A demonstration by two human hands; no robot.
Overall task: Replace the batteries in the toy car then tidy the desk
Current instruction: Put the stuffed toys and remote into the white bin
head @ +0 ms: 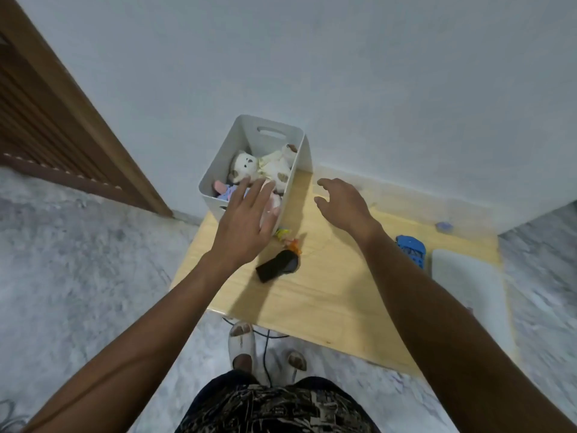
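Both your arms reach out over the low wooden surface (327,295), set against the wall in a corner.

Left hand (246,220): flat, fingers (249,192) straight and spread, lying over the near rim of the white bin (299,142). It holds nothing. Likely steadying the bin or reaching in; cannot tell whether it touches the rim or the toys.

Right hand (343,204): hovering above bare wood just right of the bin, fingers loosely curved, nothing in them. Looks poised to take the bin's other side.

The bin sits at the far left corner, out of the working area. Inside: a white plush dog (268,165) and a pink-and-purple soft toy (223,190), so it serves as the toy store.

Blue toy car (411,250): on the surface at the right, beside your right forearm, well apart from both hands. Cannot tell whether its battery cover is on.

Black object (278,265) lies near the middle, with small orange and yellow bits (288,239) just beyond it. A white tray (468,285) sits at the right edge.

Judgement: this is tidying, loose things not yet binned.
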